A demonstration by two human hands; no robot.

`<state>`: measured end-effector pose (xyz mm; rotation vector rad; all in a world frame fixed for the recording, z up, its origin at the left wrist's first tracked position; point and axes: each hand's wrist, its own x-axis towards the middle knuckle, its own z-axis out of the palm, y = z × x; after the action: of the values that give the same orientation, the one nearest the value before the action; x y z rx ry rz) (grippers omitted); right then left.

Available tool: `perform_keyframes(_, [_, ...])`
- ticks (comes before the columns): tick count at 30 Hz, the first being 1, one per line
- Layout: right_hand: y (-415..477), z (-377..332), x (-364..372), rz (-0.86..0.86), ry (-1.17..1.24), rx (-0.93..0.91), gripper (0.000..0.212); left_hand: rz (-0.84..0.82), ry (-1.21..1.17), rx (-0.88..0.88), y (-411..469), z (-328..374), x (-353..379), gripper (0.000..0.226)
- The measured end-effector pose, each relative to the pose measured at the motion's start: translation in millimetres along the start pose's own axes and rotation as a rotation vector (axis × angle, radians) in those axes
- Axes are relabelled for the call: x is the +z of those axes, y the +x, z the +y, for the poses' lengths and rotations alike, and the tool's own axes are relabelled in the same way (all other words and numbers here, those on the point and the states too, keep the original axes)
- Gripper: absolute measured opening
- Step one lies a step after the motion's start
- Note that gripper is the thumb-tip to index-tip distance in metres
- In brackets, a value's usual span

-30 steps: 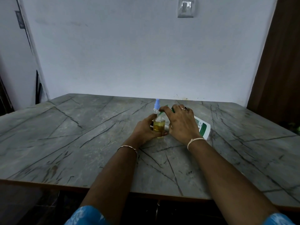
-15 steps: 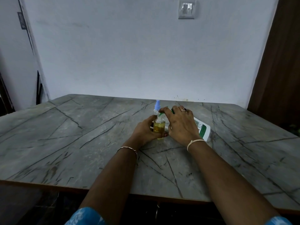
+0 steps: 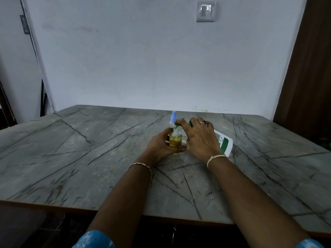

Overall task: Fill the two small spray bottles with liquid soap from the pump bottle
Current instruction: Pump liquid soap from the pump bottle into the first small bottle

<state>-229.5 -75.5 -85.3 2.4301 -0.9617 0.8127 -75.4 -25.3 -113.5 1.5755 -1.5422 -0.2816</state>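
My left hand [image 3: 159, 145] grips a small clear bottle [image 3: 175, 140] that stands on the table and holds yellow liquid in its lower half. My right hand [image 3: 200, 138] lies over the tilted white pump bottle [image 3: 224, 143], fingers curled on its green pump head [image 3: 179, 122], whose spout sits over the small bottle's open neck. Just behind stands a second small spray bottle with a light blue spray top [image 3: 173, 118]; its body is mostly hidden by the front bottle and my fingers.
Everything rests on a grey marble-patterned table [image 3: 89, 158] whose far edge meets a pale wall. A dark wooden door [image 3: 308, 77] stands at the right and a light switch [image 3: 205, 11] hangs on the wall.
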Motion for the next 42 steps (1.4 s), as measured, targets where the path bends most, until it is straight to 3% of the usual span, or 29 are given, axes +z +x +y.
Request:
perform_keyframes(8, [-1.9, 1.1, 4.6, 0.032, -0.049, -0.026, 0.075, -0.003, -0.018, -0.021, -0.9, 1.6, -0.5, 0.076])
perform_keyframes(16, [1.4, -0.5, 7.3, 0.067, -0.027, 0.0, 0.063, -0.005, -0.011, -0.021, 2.5, -2.2, 1.0, 0.074])
perform_keyframes(22, [0.2, 2.9, 12.2, 0.091, -0.064, -0.036, 0.076, 0.0, -0.033, -0.011, 3.9, -5.8, 1.7, 0.069])
perform_keyframes(30, [3.0, 1.0, 11.0, 0.083, -0.027, -0.01, 0.065, -0.004, -0.021, -0.004, 5.1, -6.7, 1.9, 0.07])
perform_keyframes(37, [0.5, 6.8, 11.3, 0.166, 0.024, -0.005, 0.082, 0.01, -0.03, 0.028, 2.1, -5.8, 2.8, 0.069])
perform_keyframes(42, [-2.0, 15.7, 2.0, 0.251, 0.272, 0.07, 0.097, 0.001, -0.024, 0.041, 2.1, -5.5, 2.5, 0.075])
